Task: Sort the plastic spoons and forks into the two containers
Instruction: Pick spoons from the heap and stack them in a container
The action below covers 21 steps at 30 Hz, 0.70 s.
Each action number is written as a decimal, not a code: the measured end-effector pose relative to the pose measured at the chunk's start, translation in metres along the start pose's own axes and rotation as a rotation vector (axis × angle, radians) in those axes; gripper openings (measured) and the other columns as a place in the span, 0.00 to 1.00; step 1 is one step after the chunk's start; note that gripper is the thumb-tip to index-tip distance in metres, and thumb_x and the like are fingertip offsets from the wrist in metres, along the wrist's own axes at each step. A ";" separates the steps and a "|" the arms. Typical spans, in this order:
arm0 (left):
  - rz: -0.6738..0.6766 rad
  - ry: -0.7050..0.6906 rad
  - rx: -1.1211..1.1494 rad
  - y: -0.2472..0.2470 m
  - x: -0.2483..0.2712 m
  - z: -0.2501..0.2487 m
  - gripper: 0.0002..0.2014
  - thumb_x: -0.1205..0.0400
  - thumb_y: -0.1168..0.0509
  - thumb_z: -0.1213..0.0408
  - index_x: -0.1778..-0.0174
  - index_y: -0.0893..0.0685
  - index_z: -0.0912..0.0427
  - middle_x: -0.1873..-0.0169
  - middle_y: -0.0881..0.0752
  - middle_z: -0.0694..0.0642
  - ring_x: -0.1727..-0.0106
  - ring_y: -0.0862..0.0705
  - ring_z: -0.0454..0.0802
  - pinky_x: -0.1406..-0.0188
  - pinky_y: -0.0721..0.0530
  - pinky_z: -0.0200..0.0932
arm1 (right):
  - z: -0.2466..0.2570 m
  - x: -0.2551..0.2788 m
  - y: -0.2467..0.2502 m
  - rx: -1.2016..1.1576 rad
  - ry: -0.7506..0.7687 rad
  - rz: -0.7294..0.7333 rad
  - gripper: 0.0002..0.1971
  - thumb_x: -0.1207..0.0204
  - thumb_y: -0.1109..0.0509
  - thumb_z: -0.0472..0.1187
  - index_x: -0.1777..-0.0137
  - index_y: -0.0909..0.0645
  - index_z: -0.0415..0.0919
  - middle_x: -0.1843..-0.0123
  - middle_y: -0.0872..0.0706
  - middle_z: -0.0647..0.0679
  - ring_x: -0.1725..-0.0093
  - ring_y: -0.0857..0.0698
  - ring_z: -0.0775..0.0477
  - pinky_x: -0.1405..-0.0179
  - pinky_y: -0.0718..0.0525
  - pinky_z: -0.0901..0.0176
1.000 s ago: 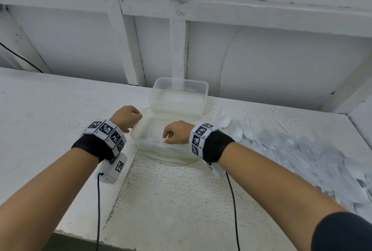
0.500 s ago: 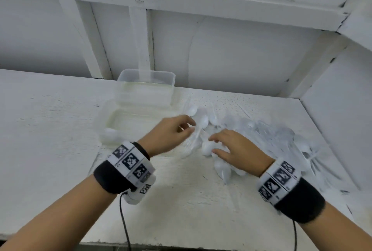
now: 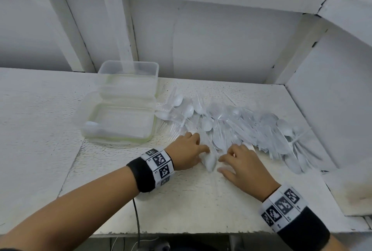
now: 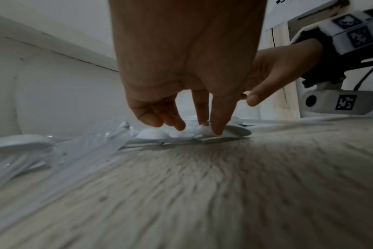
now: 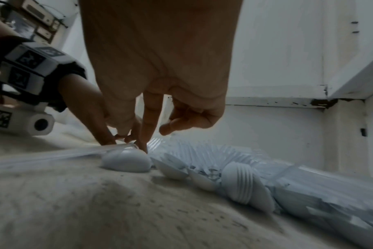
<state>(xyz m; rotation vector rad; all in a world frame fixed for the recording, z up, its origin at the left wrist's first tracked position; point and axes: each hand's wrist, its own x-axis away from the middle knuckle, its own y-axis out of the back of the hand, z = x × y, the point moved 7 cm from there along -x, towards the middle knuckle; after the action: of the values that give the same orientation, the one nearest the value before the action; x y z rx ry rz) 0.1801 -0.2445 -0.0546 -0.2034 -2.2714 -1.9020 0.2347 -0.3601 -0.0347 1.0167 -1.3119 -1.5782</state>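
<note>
Both hands work the near edge of the cutlery pile (image 3: 251, 130). The left hand (image 3: 188, 155) reaches down with straight fingers, fingertips (image 4: 218, 129) touching a spoon (image 3: 210, 162). The right hand (image 3: 241, 165), at its 3 o'clock, touches the same spoon with straight first fingers, the others curled; neither grips it. The two containers (image 3: 120, 121) sit at the pile's 9 o'clock, one holding a spoon.

Motion blur smears the surface (image 4: 202, 193) in both wrist views, the heap of clear plastic cutlery (image 3: 251, 128) is too tangled to separate spoons from forks, and each palm hides whether the left hand (image 3: 186, 153) or right hand (image 3: 244, 167) actually grips a spoon (image 3: 210, 161).
</note>
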 end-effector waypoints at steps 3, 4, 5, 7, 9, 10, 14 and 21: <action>-0.012 0.014 0.000 0.000 0.005 0.006 0.18 0.16 0.42 0.61 0.29 0.27 0.54 0.38 0.26 0.59 0.39 0.27 0.57 0.43 0.27 0.47 | 0.007 0.002 -0.012 0.093 -0.005 0.118 0.17 0.32 0.38 0.61 0.65 0.13 0.52 0.70 0.19 0.56 0.72 0.18 0.54 0.78 0.24 0.62; -0.005 0.023 -0.010 0.000 0.007 0.010 0.17 0.16 0.43 0.61 0.30 0.26 0.55 0.37 0.26 0.58 0.39 0.26 0.57 0.44 0.27 0.47 | 0.011 0.002 -0.015 0.090 -0.007 0.162 0.20 0.29 0.43 0.60 0.62 0.12 0.51 0.69 0.18 0.56 0.71 0.17 0.54 0.77 0.26 0.62; 0.006 0.033 -0.030 0.000 0.010 0.013 0.17 0.16 0.44 0.62 0.30 0.26 0.55 0.37 0.26 0.58 0.39 0.26 0.57 0.45 0.29 0.46 | 0.015 0.000 -0.017 0.059 -0.012 0.215 0.20 0.24 0.44 0.57 0.54 0.13 0.49 0.63 0.16 0.54 0.66 0.16 0.52 0.74 0.26 0.61; 0.036 0.049 -0.071 -0.002 0.017 0.022 0.17 0.15 0.46 0.62 0.31 0.25 0.54 0.36 0.25 0.56 0.38 0.26 0.56 0.47 0.30 0.44 | 0.014 -0.003 -0.020 0.071 -0.012 0.242 0.17 0.18 0.42 0.50 0.33 0.24 0.47 0.48 0.18 0.49 0.54 0.16 0.46 0.67 0.27 0.59; 0.069 0.057 -0.080 -0.005 0.024 0.029 0.18 0.15 0.47 0.65 0.30 0.24 0.50 0.36 0.25 0.55 0.37 0.26 0.54 0.46 0.31 0.43 | 0.015 -0.007 -0.017 0.014 -0.024 0.218 0.22 0.24 0.30 0.44 0.30 0.27 0.47 0.51 0.19 0.48 0.63 0.18 0.49 0.78 0.35 0.65; 0.082 0.057 -0.076 -0.005 0.027 0.033 0.20 0.15 0.47 0.67 0.29 0.25 0.49 0.35 0.25 0.54 0.37 0.26 0.53 0.45 0.31 0.43 | 0.018 -0.010 -0.015 0.008 -0.001 0.167 0.28 0.34 0.22 0.41 0.33 0.24 0.47 0.57 0.20 0.49 0.73 0.23 0.52 0.83 0.45 0.70; 0.109 0.053 -0.120 -0.006 0.035 0.043 0.22 0.16 0.48 0.70 0.29 0.25 0.49 0.33 0.26 0.53 0.35 0.25 0.51 0.40 0.29 0.44 | 0.031 -0.020 -0.025 0.170 0.123 0.187 0.36 0.42 0.20 0.36 0.31 0.26 0.51 0.52 0.20 0.45 0.72 0.28 0.53 0.83 0.49 0.68; 0.037 0.078 -0.172 -0.002 0.034 0.035 0.19 0.15 0.49 0.66 0.28 0.28 0.55 0.30 0.29 0.57 0.35 0.28 0.56 0.41 0.29 0.46 | 0.040 -0.027 -0.028 0.300 0.280 0.135 0.32 0.61 0.16 0.33 0.58 0.30 0.45 0.66 0.22 0.47 0.80 0.32 0.50 0.81 0.51 0.64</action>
<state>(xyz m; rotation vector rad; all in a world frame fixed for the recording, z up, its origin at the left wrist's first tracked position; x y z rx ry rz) 0.1453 -0.2108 -0.0554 -0.1883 -2.0422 -2.0493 0.2034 -0.3191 -0.0548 1.2533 -1.4107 -1.1130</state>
